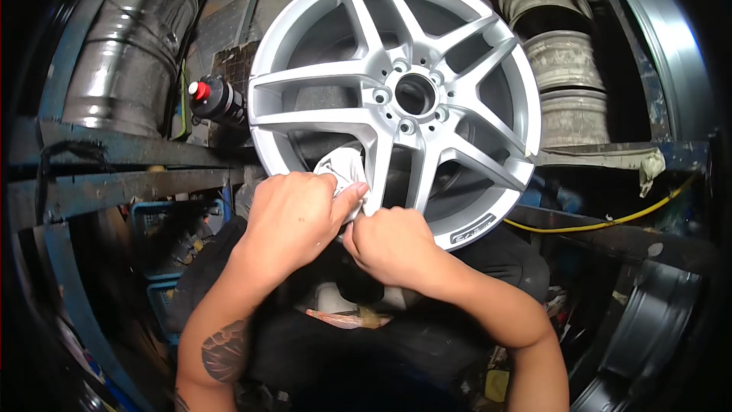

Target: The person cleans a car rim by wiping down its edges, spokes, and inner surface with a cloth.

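Observation:
A silver alloy wheel rim [394, 68] with paired spokes lies face up before me, its round centre bore right of the middle. Bunched at the rim's near left edge is a white cloth [346, 169], resting against a spoke. My left hand [297, 214] is closed on this cloth, thumb pointing right. Close beside it, my right hand [394, 243] is curled at the near edge, its fingers meeting the cloth's lower end; both hands grip it. The fingertips of both hands are hidden. A sticker [473, 228] bearing writing is on the near right lip.
Left of the rim stands a dark bottle [217, 100] with a red and white cap. Metal wheel barrels [126, 51] lie at the left, more barrels [566, 63] at the right. Blue metal frames [137, 146] flank me. A yellow hose [606, 223] crosses at right; blue baskets [177, 234] sit lower left.

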Demonstrator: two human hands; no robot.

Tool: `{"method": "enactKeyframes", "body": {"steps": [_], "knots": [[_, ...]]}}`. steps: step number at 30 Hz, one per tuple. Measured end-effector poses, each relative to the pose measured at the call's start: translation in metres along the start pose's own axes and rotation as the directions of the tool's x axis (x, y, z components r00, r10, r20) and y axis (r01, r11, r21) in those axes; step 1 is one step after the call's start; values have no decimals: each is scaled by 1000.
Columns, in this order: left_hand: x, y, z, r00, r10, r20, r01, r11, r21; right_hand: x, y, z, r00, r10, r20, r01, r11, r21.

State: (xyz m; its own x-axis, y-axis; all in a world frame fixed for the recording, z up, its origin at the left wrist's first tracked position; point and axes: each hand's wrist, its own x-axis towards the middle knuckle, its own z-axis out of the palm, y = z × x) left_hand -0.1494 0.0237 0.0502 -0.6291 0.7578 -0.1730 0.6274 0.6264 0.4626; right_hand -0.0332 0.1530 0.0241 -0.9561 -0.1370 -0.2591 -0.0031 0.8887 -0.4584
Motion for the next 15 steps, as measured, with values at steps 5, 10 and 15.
{"method": "enactKeyframes", "body": {"steps": [5,10,15], "knots": [[-7,-5,3,999,30,43,-27,996,-83,-7,-12,1,990,133,38,-135,989,51],[-8,-7,7,1000,-8,-3,7,997,-82,1,-10,-3,987,71,143,-73,997,13],[0,-3,6,986,1,-166,-18,995,-100,21,12,9,978,103,184,-127,984,125]]}}
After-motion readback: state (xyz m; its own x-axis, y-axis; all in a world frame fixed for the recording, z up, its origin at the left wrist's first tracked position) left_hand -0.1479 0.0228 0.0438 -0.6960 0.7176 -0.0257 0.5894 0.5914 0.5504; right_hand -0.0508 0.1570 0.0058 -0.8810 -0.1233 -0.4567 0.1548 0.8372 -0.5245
